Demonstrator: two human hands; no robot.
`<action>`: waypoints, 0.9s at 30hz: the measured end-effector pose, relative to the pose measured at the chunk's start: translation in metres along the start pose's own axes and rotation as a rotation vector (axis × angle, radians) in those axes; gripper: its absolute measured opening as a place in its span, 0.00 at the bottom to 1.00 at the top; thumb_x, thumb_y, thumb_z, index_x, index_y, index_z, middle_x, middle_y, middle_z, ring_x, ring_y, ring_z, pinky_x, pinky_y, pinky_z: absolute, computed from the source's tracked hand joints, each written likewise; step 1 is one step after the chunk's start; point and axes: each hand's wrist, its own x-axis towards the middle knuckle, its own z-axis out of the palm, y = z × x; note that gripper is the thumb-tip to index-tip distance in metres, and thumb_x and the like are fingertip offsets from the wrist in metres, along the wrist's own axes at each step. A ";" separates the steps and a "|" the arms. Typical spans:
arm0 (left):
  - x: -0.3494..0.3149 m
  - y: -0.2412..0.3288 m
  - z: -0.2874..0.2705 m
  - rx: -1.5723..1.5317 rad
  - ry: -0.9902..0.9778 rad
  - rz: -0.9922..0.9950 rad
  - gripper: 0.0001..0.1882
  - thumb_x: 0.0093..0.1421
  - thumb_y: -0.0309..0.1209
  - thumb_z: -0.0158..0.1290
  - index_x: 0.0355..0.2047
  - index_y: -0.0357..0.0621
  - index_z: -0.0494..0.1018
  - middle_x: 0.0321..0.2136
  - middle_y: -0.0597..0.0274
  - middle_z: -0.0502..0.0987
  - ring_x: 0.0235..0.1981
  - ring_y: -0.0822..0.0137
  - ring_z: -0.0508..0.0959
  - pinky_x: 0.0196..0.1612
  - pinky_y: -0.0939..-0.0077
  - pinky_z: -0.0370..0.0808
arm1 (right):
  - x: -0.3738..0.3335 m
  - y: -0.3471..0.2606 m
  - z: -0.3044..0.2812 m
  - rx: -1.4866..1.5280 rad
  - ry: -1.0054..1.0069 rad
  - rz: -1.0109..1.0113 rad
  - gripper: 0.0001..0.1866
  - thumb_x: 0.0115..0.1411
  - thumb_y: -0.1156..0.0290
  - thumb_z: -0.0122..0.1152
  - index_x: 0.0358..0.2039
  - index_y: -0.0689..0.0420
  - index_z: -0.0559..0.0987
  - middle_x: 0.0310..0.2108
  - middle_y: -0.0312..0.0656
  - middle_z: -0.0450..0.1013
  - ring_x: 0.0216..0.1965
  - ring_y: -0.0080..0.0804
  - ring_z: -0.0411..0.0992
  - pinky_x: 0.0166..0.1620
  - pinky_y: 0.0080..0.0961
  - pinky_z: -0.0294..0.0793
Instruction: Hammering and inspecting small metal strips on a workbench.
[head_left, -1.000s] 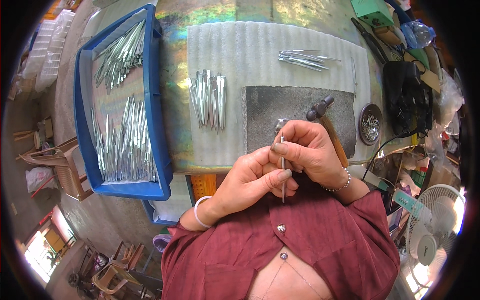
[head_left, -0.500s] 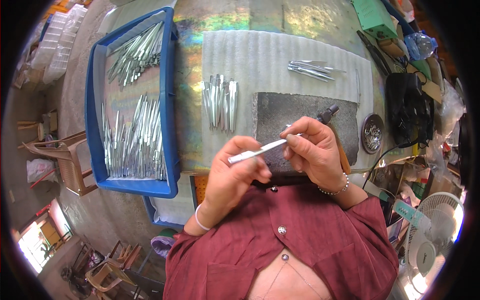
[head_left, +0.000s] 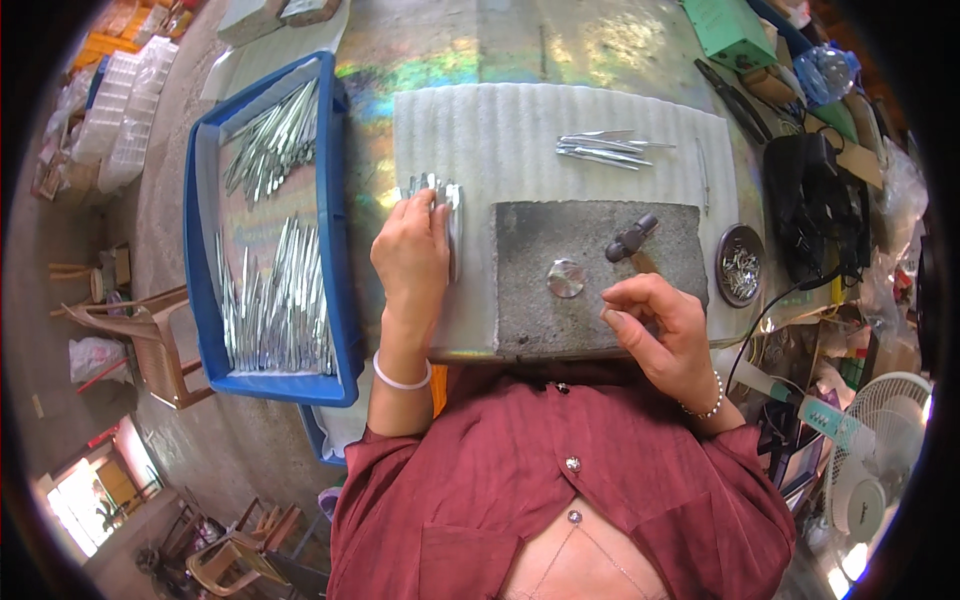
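My left hand (head_left: 412,245) reaches over a bundle of slim, pointed silver metal pieces (head_left: 455,230) on the white foam sheet. Its fingers close on a piece at the bundle's upper end; the palm hides much of the bundle. My right hand (head_left: 660,322) hovers above the near right part of the dark stone slab (head_left: 530,250). The thumb and forefinger curve toward each other with a gap and nothing visible between them. Just beyond it, a hammer (head_left: 632,238) lies on the slab, its handle mostly hidden by the hand. A small round shiny disc (head_left: 566,278) sits on the slab.
At left stands a blue tray (head_left: 342,250) with two heaps of similar silver pieces. Several more pieces (head_left: 605,150) lie at the back of the foam sheet (head_left: 490,120). A round dish (head_left: 740,265) of small metal parts, black pliers (head_left: 735,100) and a green box (head_left: 728,32) are on the right.
Both hands held one slim silver piece over the slab before. The left hand has moved left and forward to the bundle; the right has dropped slightly, uncovering the disc and hammer head.
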 end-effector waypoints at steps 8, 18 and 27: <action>0.047 0.057 -0.005 -0.229 -0.212 0.082 0.08 0.54 0.29 0.55 0.34 0.41 0.75 0.28 0.55 0.74 0.25 0.59 0.74 0.30 0.68 0.70 | -0.007 0.023 -0.027 -0.762 0.260 -0.266 0.19 0.49 0.78 0.60 0.44 0.62 0.71 0.39 0.49 0.68 0.38 0.41 0.69 0.41 0.33 0.70; 0.140 0.094 0.129 0.013 -0.791 0.306 0.12 0.49 0.35 0.57 0.29 0.40 0.76 0.28 0.50 0.77 0.33 0.55 0.77 0.38 0.66 0.73 | -0.019 0.027 -0.026 -0.926 0.222 -0.120 0.24 0.45 0.78 0.57 0.46 0.63 0.68 0.37 0.46 0.64 0.39 0.42 0.66 0.42 0.34 0.69; 0.135 0.094 0.104 -0.051 -0.634 0.354 0.11 0.51 0.35 0.55 0.27 0.38 0.74 0.25 0.48 0.77 0.31 0.52 0.77 0.36 0.63 0.72 | -0.032 0.035 -0.045 -0.572 0.242 -0.062 0.18 0.47 0.79 0.54 0.42 0.61 0.67 0.35 0.50 0.65 0.37 0.47 0.69 0.39 0.38 0.70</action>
